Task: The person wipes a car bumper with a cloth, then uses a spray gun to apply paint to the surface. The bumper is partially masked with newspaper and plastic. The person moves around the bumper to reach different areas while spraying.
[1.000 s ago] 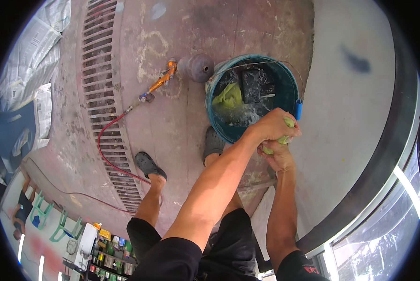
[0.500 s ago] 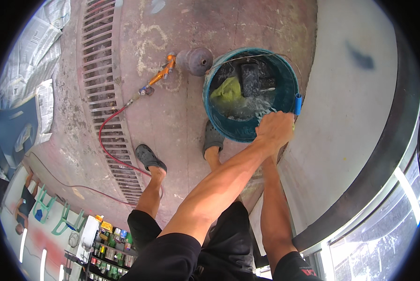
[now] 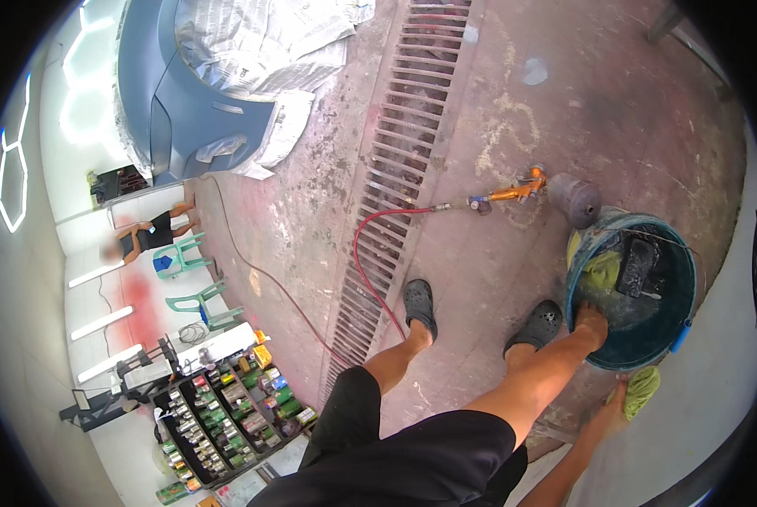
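Observation:
A teal bucket (image 3: 693,279) of cloudy water stands on the floor to my right. My left hand (image 3: 591,325) reaches over its near rim and down inside; its fingers are too unclear to read. Beside those fingers, a yellow-green cloth (image 3: 601,272) lies in the water, along with a dark rectangular block (image 3: 639,266). Outside the bucket, close to its near side, my right hand (image 3: 622,400) grips a bunched, wet-looking green cloth (image 3: 645,392).
An orange spray gun (image 3: 518,193) with a grey cup (image 3: 574,201) lies left of the bucket, joined to a red hose (image 3: 360,245). A drain grate (image 3: 395,160) crosses the floor. Farther left are a blue-grey car panel (image 3: 171,110), another person (image 3: 155,235) and shelves of cans (image 3: 226,414).
My view has swung left, so the bucket sits farther right. Both hands were together at the bucket rim with water pouring below; now the left dips inside and the right holds the cloth outside.

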Demonstrator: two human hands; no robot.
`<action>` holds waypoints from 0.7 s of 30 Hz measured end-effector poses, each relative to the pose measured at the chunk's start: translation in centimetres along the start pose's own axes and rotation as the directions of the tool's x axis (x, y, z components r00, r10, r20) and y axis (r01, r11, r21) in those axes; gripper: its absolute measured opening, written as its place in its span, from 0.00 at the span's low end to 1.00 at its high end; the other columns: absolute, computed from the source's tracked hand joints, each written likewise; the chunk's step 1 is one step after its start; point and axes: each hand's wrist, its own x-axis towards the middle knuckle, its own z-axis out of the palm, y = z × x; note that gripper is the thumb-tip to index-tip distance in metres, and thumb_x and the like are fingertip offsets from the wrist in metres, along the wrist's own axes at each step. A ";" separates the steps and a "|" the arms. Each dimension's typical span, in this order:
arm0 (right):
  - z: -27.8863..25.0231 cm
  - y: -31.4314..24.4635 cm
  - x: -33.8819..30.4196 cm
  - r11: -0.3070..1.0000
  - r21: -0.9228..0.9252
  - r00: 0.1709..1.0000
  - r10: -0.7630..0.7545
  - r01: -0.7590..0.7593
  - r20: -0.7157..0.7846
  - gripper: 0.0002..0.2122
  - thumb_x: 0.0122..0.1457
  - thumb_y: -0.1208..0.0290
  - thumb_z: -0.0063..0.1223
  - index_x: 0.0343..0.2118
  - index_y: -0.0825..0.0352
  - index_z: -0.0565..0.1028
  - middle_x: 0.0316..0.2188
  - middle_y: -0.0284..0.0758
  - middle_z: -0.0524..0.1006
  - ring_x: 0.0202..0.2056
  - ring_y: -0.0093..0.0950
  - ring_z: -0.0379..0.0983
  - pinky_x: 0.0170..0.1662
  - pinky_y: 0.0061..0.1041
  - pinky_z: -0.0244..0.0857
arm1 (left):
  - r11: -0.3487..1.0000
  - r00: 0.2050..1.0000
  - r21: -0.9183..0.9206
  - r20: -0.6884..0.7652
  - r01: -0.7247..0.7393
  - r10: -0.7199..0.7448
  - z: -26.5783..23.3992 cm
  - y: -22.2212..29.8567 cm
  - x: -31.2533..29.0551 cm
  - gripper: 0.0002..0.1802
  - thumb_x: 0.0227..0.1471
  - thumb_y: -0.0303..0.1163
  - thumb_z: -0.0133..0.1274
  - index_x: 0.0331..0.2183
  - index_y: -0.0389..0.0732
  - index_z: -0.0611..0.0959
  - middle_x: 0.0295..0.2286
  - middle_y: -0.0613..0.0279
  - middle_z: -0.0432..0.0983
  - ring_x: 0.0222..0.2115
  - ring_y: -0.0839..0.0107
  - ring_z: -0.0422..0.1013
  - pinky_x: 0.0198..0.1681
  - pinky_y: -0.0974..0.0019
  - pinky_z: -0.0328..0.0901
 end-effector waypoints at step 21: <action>-2.1 -5.4 -8.1 0.980 0.197 0.996 0.048 -0.033 -0.070 0.38 0.66 0.35 0.60 0.68 0.60 0.72 0.54 0.33 0.76 0.48 0.26 0.68 0.44 0.28 0.61 | 0.472 0.848 -0.717 -0.508 -0.513 0.151 -18.3 -7.2 -18.3 0.27 0.59 0.22 0.50 0.60 0.31 0.77 0.43 0.32 0.82 0.48 0.38 0.79 0.52 0.42 0.73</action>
